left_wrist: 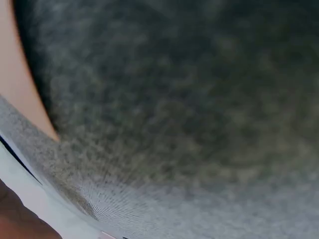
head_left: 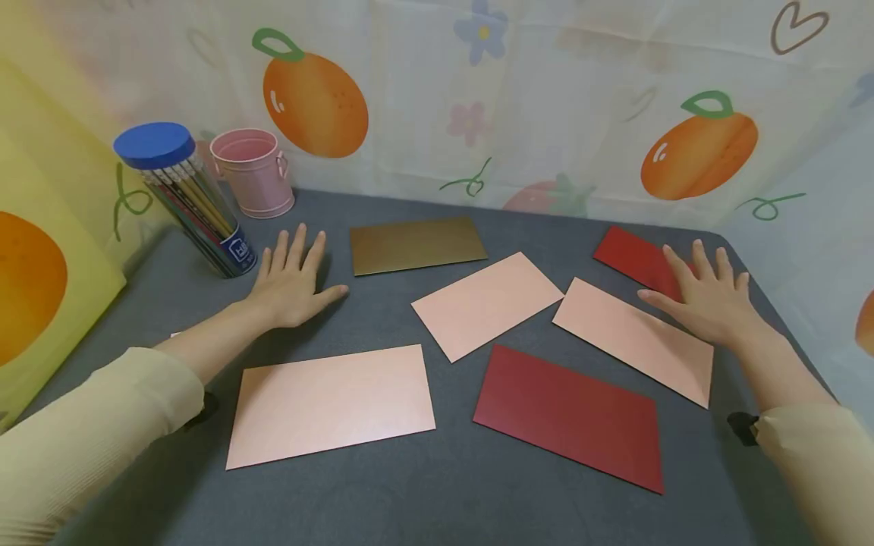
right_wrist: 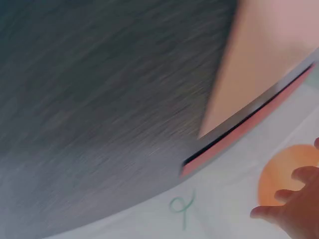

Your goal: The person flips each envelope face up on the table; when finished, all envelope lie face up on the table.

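Note:
My left hand (head_left: 287,288) is spread with fingers straight, just right of a clear tub of pencils (head_left: 194,201) with a blue lid. Only a dark bit of that hand (left_wrist: 22,219) shows in the left wrist view. On the right, my other hand (head_left: 710,296) spreads its fingers over a small red card (head_left: 631,258) and the end of a pink card (head_left: 635,337), partly covering both. In the right wrist view this hand (right_wrist: 299,204) appears at the lower right, and the pink card (right_wrist: 264,64) lies at the upper right. Neither hand holds anything.
A gold card (head_left: 418,244), another pink card (head_left: 488,303), a larger pink card (head_left: 334,406) and a dark red card (head_left: 570,417) lie apart on the grey table (head_left: 423,500). A pink bucket (head_left: 253,178) stands behind the tub. A fruit-printed curtain (head_left: 423,98) hangs behind.

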Available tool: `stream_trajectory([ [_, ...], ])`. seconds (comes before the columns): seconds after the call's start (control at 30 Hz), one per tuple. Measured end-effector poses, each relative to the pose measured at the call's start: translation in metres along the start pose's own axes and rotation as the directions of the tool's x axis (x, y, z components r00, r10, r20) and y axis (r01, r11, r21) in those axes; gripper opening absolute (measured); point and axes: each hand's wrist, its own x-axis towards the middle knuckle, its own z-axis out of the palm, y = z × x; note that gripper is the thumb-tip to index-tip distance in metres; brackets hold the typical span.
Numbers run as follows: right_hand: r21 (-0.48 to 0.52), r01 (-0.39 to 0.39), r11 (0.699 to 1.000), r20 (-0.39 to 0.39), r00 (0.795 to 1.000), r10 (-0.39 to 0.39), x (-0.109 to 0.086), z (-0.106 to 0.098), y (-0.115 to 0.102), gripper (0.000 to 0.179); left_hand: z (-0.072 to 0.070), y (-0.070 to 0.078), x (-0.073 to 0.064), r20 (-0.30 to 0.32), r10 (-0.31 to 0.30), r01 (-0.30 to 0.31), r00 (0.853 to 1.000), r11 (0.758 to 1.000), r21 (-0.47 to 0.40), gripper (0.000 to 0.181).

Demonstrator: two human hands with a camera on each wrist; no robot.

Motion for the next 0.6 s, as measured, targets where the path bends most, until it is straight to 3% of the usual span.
stream_trajectory([
  [0.3, 0.048, 0.106, 0.993, -0.085, 0.991, -0.101, 0.028, -0.007, -0.064, 0.085, -0.009, 0.006, 0.012, -0.027, 0.009, -0.011, 1.0, 0.996, -0.093, 0.096],
  [0.4, 0.107, 0.123, 0.987, -0.091, 0.989, -0.113, 0.038, -0.011, -0.087, 0.079, -0.013, 0.012, 0.018, -0.026, 0.013, -0.017, 1.0, 0.987, -0.158, 0.095],
  [0.5, 0.192, 0.127, 0.973, -0.09, 0.99, -0.111, 0.048, -0.014, -0.109, 0.073, -0.018, 0.017, 0.024, -0.018, 0.006, -0.011, 1.0, 0.965, -0.262, 0.091],
  [0.6, 0.287, 0.133, 0.949, -0.086, 0.99, -0.113, 0.059, -0.016, -0.131, 0.068, -0.025, 0.02, 0.028, 0.023, -0.037, 0.043, 0.999, 0.917, -0.397, 0.087],
])
